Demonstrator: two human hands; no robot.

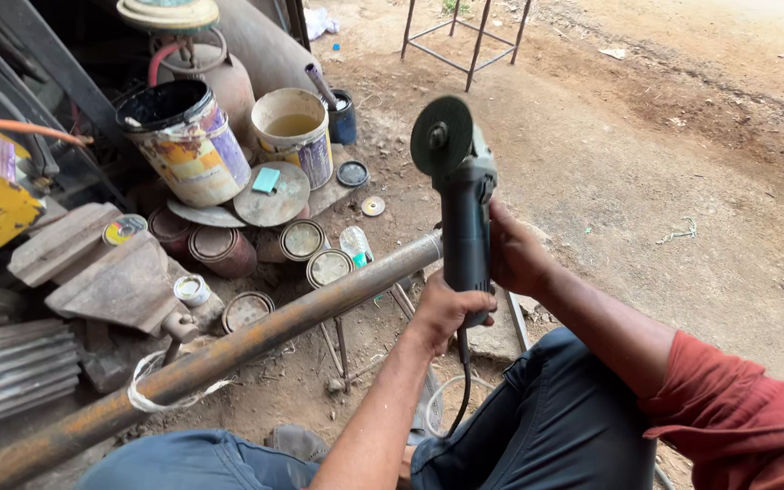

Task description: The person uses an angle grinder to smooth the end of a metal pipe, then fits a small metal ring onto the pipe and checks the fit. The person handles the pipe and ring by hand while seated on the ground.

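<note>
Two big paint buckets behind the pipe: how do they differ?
The dark bucket leans to one side; the cream bucket stands upright. The dark one's inside looks black, while the cream one holds yellowish liquid. The dark one looks larger and nearer the camera. Both are open, paint-smeared and sit on the ground.

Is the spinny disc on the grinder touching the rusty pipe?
Apart. The head view shows the grinder's disc raised well above the rusty pipe, with bare ground visible between them.

Angle grinder (463, 204): dark grey body, upright, disc facing camera, gripped at lower body, just above rusty pipe (229, 354).
</note>
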